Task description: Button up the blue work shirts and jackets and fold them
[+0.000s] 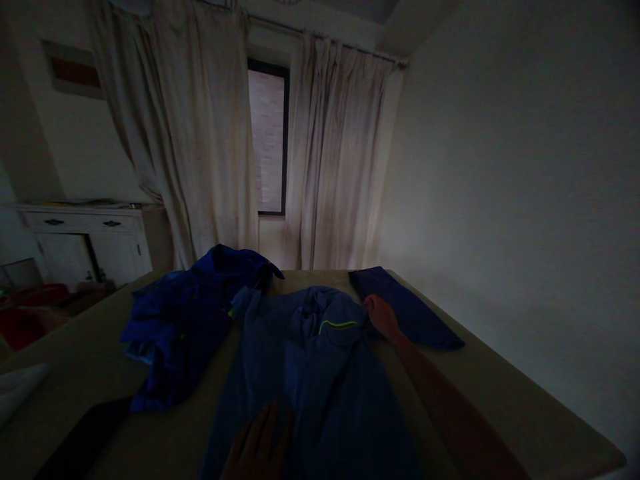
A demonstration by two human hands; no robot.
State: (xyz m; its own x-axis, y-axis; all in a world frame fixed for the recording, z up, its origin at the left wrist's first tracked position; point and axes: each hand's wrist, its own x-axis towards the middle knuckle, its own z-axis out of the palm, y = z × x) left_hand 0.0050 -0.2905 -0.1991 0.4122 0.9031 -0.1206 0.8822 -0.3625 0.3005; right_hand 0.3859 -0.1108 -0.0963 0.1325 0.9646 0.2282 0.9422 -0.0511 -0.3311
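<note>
In front of me the tan tabletop [500, 393] is carrying clothes — a crumpled bright-blue heap [185, 327] lying left, a piped blue garment [320, 373] spreading in the middle, a folded navy garment [415, 313] resting right — while a black item [83, 437] and a white item [20, 387] are lying nearer my left.

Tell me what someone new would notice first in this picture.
Probably the bluish garment spread on the table, with its yellow-green line near the far end; the left hand lies on its near part and the right hand is curled at its far right edge. Next, the rumpled bright blue clothing to its left, then the window beyond, pale between the curtains.
</note>
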